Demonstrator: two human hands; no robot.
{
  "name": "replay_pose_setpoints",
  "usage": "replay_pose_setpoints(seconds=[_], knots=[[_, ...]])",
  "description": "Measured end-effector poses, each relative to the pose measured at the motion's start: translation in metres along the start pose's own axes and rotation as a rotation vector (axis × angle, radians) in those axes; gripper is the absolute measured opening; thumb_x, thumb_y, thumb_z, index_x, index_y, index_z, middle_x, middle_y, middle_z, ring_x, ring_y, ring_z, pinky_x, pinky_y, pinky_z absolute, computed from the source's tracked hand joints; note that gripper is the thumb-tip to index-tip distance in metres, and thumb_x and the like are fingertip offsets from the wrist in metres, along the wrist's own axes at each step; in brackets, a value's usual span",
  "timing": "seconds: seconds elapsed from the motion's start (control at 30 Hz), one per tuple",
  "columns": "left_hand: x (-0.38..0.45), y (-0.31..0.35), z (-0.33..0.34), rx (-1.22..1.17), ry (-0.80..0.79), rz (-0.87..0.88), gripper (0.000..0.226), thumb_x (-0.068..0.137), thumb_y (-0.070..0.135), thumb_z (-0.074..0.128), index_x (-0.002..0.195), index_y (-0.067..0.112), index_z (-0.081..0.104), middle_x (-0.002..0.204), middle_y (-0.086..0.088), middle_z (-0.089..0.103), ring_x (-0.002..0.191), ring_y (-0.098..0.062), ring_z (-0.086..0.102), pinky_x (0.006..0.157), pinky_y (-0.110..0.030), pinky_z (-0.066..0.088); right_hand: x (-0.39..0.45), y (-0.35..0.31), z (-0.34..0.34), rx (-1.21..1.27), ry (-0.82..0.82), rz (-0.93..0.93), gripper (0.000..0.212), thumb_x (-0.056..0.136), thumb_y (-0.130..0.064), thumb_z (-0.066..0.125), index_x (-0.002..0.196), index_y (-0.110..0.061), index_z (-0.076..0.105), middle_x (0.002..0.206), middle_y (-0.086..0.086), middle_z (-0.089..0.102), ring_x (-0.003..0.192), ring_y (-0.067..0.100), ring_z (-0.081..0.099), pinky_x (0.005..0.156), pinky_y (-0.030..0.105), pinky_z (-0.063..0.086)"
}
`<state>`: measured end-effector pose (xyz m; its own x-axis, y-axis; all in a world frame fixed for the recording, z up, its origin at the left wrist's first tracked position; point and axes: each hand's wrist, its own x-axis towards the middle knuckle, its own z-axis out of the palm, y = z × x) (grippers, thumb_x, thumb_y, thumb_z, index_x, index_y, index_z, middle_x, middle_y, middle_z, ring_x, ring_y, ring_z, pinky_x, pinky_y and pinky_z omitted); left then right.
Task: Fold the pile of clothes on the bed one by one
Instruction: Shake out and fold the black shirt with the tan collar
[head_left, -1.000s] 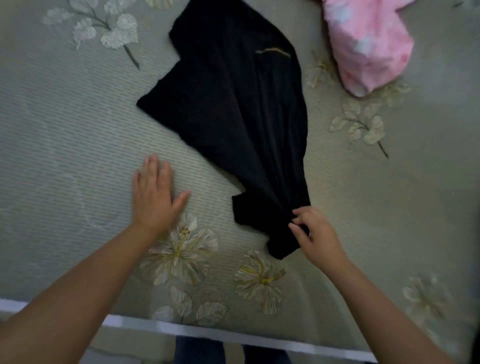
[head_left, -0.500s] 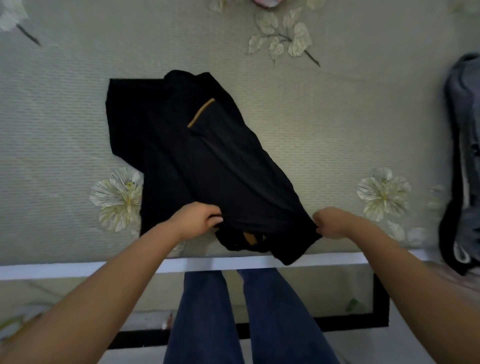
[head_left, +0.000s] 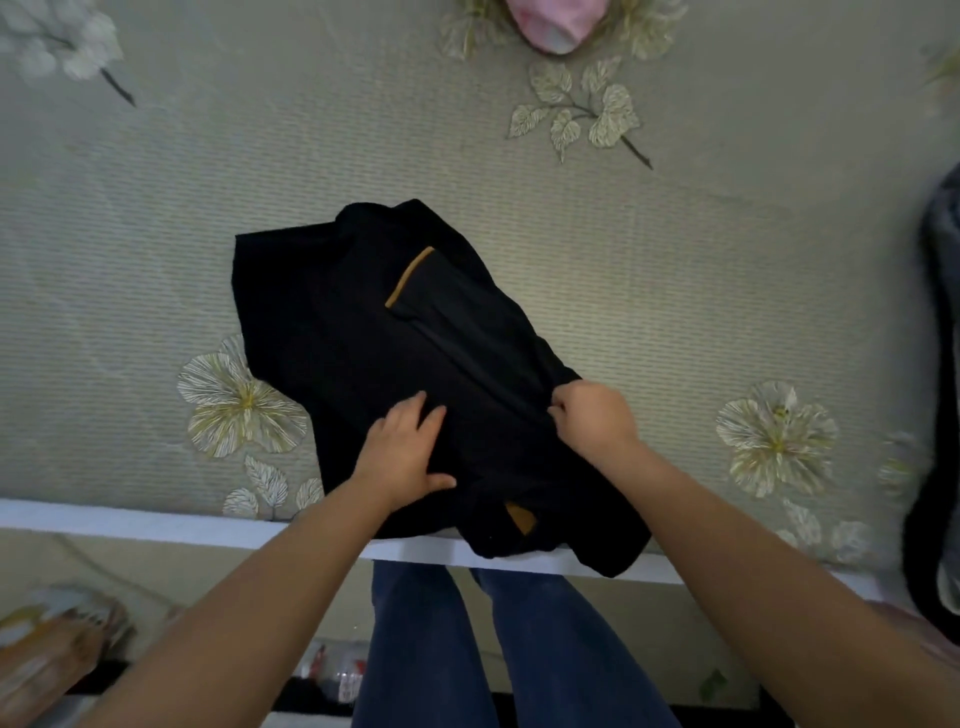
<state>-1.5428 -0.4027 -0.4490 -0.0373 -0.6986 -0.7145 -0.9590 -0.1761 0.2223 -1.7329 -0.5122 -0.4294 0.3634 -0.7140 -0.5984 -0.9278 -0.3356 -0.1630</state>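
A black garment (head_left: 363, 332) with mustard trim lies crumpled on the bed (head_left: 675, 291), its near end hanging over the white front edge. My left hand (head_left: 408, 452) rests flat on the cloth near its lower middle, fingers straight and spread. My right hand (head_left: 592, 418) grips a bunch of the black cloth at the garment's right side, fingers curled. Both forearms reach in from the bottom.
A pink garment (head_left: 553, 23) lies at the far top edge. A dark grey garment (head_left: 935, 405) sits at the right edge of the bed. The white bed edge (head_left: 130, 522) runs across the near side, with my jeans-clad legs (head_left: 498, 644) below it.
The black garment was dragged to the bed's front edge. My left hand, gripping the cloth half a second ago, now lies flat on it. My right hand moved inward, still holding cloth.
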Motion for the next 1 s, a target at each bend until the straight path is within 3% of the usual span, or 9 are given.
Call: replay_pose_setpoints(seconds=[0.1,0.23,0.4,0.53,0.63,0.7,0.77,0.83,1.0], knots=[[-0.002,0.010,0.018,0.058,0.112,-0.040,0.048,0.094,0.032,0.044,0.138,0.016,0.034,0.146,-0.010,0.026,0.134,-0.023,0.024,0.104,-0.034,0.028,0.005,0.024,-0.016,0.239,0.219,0.095,0.020,0.088,-0.014,0.051,0.090,0.001,0.064,0.094,0.020,0.065,0.090,0.034,0.058,0.071,0.033,0.039],[0.003,0.007,0.019,0.049,0.204,-0.039,0.027,0.095,0.019,0.038,0.114,0.013,0.057,0.120,-0.005,0.050,0.112,-0.022,0.043,0.083,-0.029,0.037,0.004,0.114,-0.051,0.666,0.606,0.628,0.019,0.084,-0.010,0.051,0.073,-0.001,0.062,0.064,0.008,0.062,0.067,0.027,0.051,0.066,0.034,0.037],[0.000,0.001,0.013,-0.167,0.281,-0.074,0.022,0.095,0.016,0.039,0.095,0.005,0.059,0.096,-0.012,0.059,0.092,-0.028,0.053,0.069,-0.034,0.040,-0.044,0.204,-0.031,1.018,0.454,1.072,0.022,0.089,-0.011,0.045,0.067,-0.013,0.048,0.066,0.006,0.050,0.055,0.015,0.046,0.037,0.016,0.041],[-0.006,0.009,-0.006,-0.484,0.374,-0.189,0.016,0.094,0.015,0.043,0.095,0.004,0.054,0.081,-0.015,0.060,0.074,-0.029,0.056,0.060,-0.030,0.035,-0.054,0.174,0.003,0.727,0.191,0.827,0.039,0.091,-0.018,0.053,0.119,0.009,0.050,0.108,0.023,0.059,0.094,0.027,0.055,0.068,0.028,0.043],[0.003,0.019,-0.033,-0.610,0.466,-0.158,0.013,0.093,0.013,0.047,0.096,0.005,0.056,0.080,-0.009,0.058,0.073,-0.022,0.052,0.066,-0.028,0.036,-0.059,0.112,0.009,0.541,0.094,0.277,0.071,0.079,-0.035,0.068,0.134,-0.002,0.037,0.134,0.017,0.046,0.124,0.030,0.042,0.103,0.042,0.037],[0.011,0.027,-0.053,-0.669,0.526,-0.132,0.011,0.092,0.013,0.048,0.094,0.006,0.056,0.081,-0.005,0.056,0.075,-0.019,0.051,0.069,-0.025,0.036,-0.063,0.074,0.013,0.228,-0.039,-0.076,0.077,0.075,-0.048,0.068,0.136,-0.012,0.038,0.134,0.010,0.046,0.123,0.026,0.042,0.102,0.039,0.035],[0.017,0.031,-0.071,-0.732,0.582,-0.119,0.009,0.092,0.010,0.048,0.092,0.006,0.056,0.082,-0.004,0.055,0.078,-0.016,0.051,0.069,-0.020,0.035,-0.061,0.052,0.020,-0.163,0.077,-0.250,0.048,0.077,-0.042,0.067,0.116,-0.016,0.060,0.113,0.007,0.061,0.105,0.022,0.055,0.088,0.033,0.040],[0.023,0.031,-0.090,-0.801,0.637,-0.129,0.011,0.091,0.007,0.048,0.093,0.002,0.057,0.084,-0.006,0.054,0.080,-0.016,0.050,0.070,-0.018,0.036,-0.051,0.045,0.008,-0.122,0.198,-0.184,0.020,0.085,-0.027,0.061,0.096,-0.012,0.068,0.096,0.008,0.067,0.093,0.024,0.059,0.078,0.030,0.042],[0.036,0.041,-0.159,-0.803,0.864,-0.072,0.016,0.092,0.007,0.046,0.099,-0.002,0.057,0.087,-0.005,0.051,0.085,-0.014,0.047,0.080,-0.024,0.037,0.002,0.075,-0.080,0.518,0.492,0.278,0.018,0.088,-0.013,0.053,0.092,-0.003,0.068,0.087,0.021,0.068,0.088,0.027,0.064,0.078,0.034,0.043]])
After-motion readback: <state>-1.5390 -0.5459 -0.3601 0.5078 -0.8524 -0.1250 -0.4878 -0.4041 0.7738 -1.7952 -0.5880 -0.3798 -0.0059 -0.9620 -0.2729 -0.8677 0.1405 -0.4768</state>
